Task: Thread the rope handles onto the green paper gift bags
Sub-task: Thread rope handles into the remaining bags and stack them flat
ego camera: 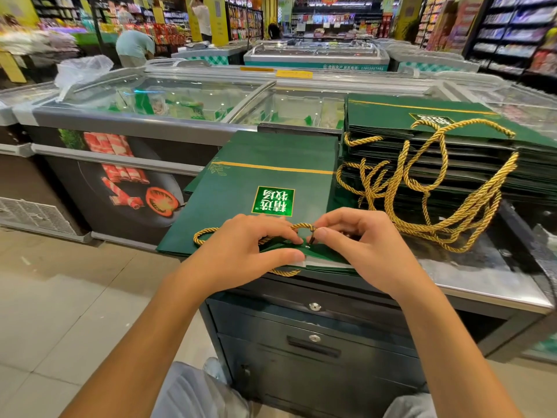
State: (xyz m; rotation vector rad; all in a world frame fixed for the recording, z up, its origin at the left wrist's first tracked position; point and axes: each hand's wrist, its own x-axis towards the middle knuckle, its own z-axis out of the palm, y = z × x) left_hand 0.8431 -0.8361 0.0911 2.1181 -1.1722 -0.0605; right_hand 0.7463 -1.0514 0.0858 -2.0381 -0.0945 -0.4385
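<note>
1. Rope handle (301, 227): a gold twisted cord arches between the two hands. Its dark tip is pinched between the thumb and forefinger of the right hand (361, 245), just above a small punched hole (307, 246) near the bag's edge.
2. The rest of the cord runs beneath the fingers of the left hand (244, 251) and loops out past that hand's far side. Another short bit shows under its thumb.
3. Green gift bag (256, 176): it lies flat under both hands on a low pile of similar bags, its printed label just beyond the fingertips.
4. The left hand grips the bag's near edge, with curled fingers on top and the thumb laid along the rim.
5. Beyond the right hand and off to its side stands a tall stack of bags (452, 146), with many gold ropes (437, 191) hanging down its front in loose tangles.
6. All of this rests on a dark surface (482, 282) with a metal rim. Below the hands are its locked drawers (315, 321).
7. Farther beyond the hands sits a glass-topped freezer chest (150, 101).
</note>
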